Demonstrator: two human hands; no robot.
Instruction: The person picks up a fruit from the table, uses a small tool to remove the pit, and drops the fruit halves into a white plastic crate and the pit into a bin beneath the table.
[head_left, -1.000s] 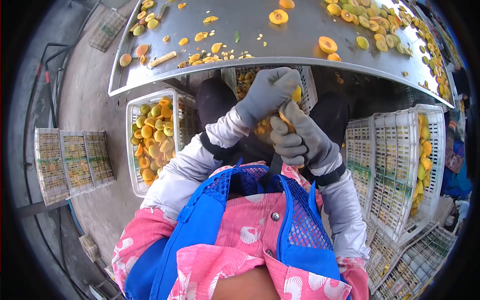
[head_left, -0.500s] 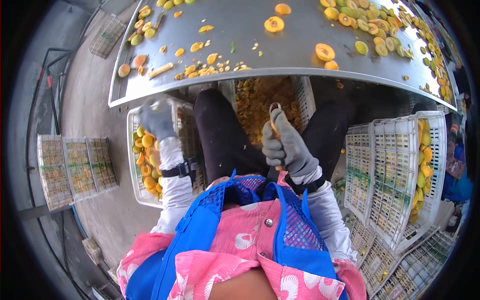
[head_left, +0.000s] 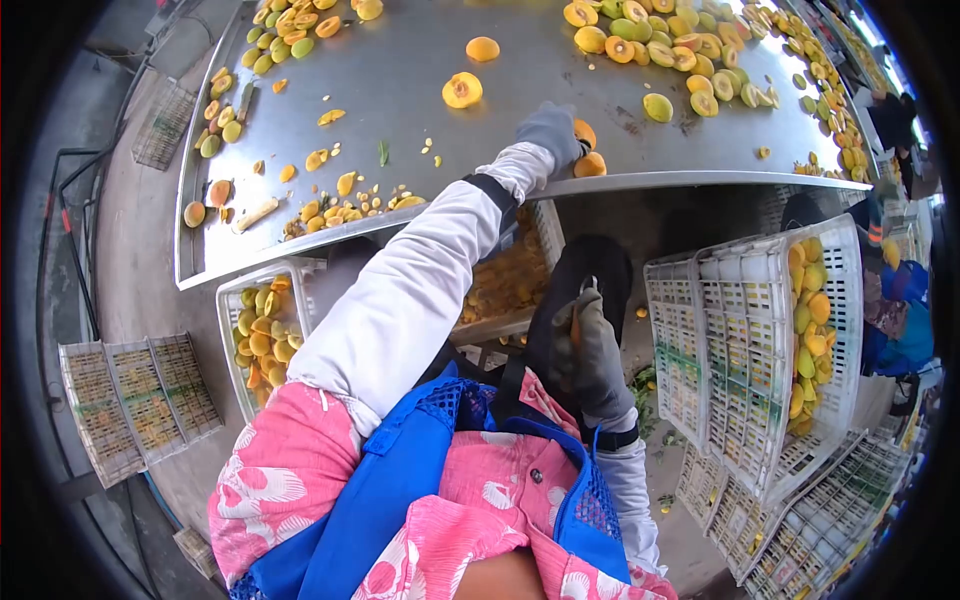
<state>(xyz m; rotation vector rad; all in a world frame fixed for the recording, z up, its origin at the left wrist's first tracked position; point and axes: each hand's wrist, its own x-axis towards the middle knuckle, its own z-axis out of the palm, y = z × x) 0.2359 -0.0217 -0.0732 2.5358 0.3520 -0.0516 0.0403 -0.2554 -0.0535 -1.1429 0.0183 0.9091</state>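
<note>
My left hand (head_left: 550, 132), in a grey glove, is stretched across to the front edge of the metal table. Its fingers are curled against a yellow peach half (head_left: 585, 132), and the thumb side is hidden. Another peach half (head_left: 590, 165) lies just below the fingertips. Over my right thigh, my right hand (head_left: 592, 355), also gloved, is closed round a pitting tool (head_left: 588, 286); its metal loop sticks up past the fingers. A cut peach with an open face (head_left: 462, 90) and a smaller one (head_left: 483, 49) lie further up the table.
Heaps of peach halves (head_left: 690, 50) cover the far right of the table (head_left: 400, 110). A crate of fruit (head_left: 235, 320) stands at my left, stacked crates (head_left: 750, 340) at my right. Between my legs is a crate of scraps (head_left: 505, 285). A co-worker (head_left: 895, 290) sits far right.
My left hand has moved from above the left crate up and right to the peach halves on the table. My right hand, with the tool, has lowered towards my thigh. The view has shifted.
</note>
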